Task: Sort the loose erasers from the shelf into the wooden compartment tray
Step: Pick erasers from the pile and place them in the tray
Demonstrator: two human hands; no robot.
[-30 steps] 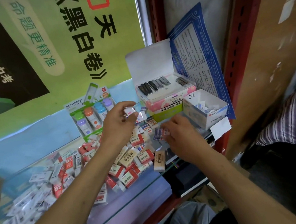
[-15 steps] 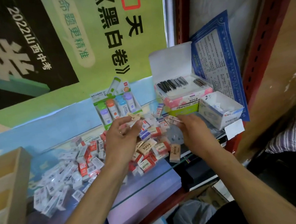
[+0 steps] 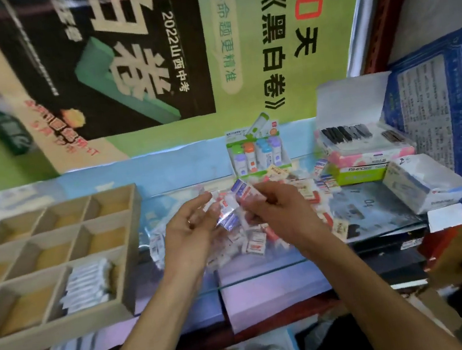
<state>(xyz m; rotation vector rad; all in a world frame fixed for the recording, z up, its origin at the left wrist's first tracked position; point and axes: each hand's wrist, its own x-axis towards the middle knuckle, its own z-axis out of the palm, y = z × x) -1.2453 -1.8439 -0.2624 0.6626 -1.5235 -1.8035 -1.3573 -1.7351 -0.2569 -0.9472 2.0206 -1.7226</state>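
A green poster (image 3: pixel 237 56) backs the glass shelf (image 3: pixel 266 270) I'm working over. The wooden compartment tray (image 3: pixel 127 247) sits at the shelf's left end, one near cell already lined with white erasers (image 3: pixel 87 284), so it is handy for drop-offs. The loose eraser pile (image 3: pixel 250 242) lies beneath both hands. My left hand (image 3: pixel 186 236) appears cupped around a few packets; my right hand (image 3: pixel 280 215) pinches a blue-striped eraser (image 3: pixel 240 189), I judge to pass it across. Half a second ago the tray barely showed at the frame's edge, and the hands were further apart.
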